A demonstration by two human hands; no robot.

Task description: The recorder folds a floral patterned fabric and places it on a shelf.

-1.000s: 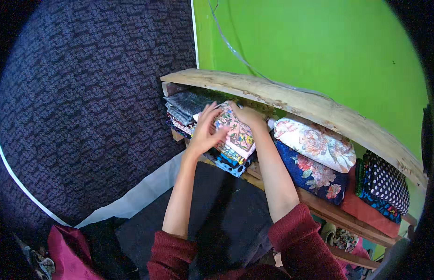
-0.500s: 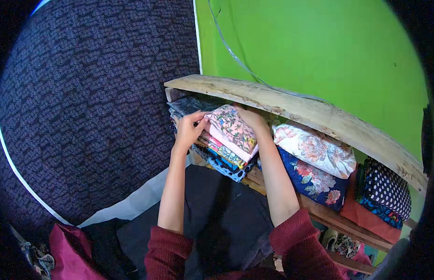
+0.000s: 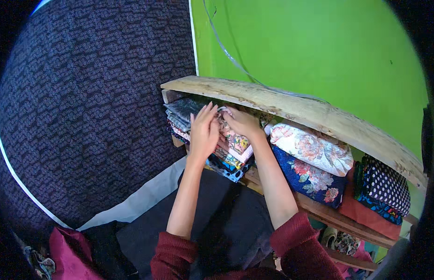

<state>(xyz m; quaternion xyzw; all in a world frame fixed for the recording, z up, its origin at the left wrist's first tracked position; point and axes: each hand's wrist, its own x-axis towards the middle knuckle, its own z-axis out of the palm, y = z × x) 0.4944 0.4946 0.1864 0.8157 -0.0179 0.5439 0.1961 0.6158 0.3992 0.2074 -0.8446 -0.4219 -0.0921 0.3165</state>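
Observation:
A folded pink cloth with a flower print lies on top of a stack of folded cloths under the shelf's top plank. Flat against its left side rests my left hand, fingers stretched out and pointing up the stack. My right hand bends its fingers over the cloth's far edge and grips it there; the fingertips are partly hidden. Beneath it are further folded prints, a blue-and-black spotted cloth lowest. Dark grey folded cloths sit beside the stack, left of my left hand.
The rough wooden top plank overhangs both hands. To the right are a white floral bundle, a navy floral cloth and a polka-dot cloth. A dark patterned curtain hangs at left; dark cloth lies below my arms.
My left hand has moved right, from pinching the pink cloth's left corner to lying flat on its side. My right hand has come from behind the cloth onto its far edge.

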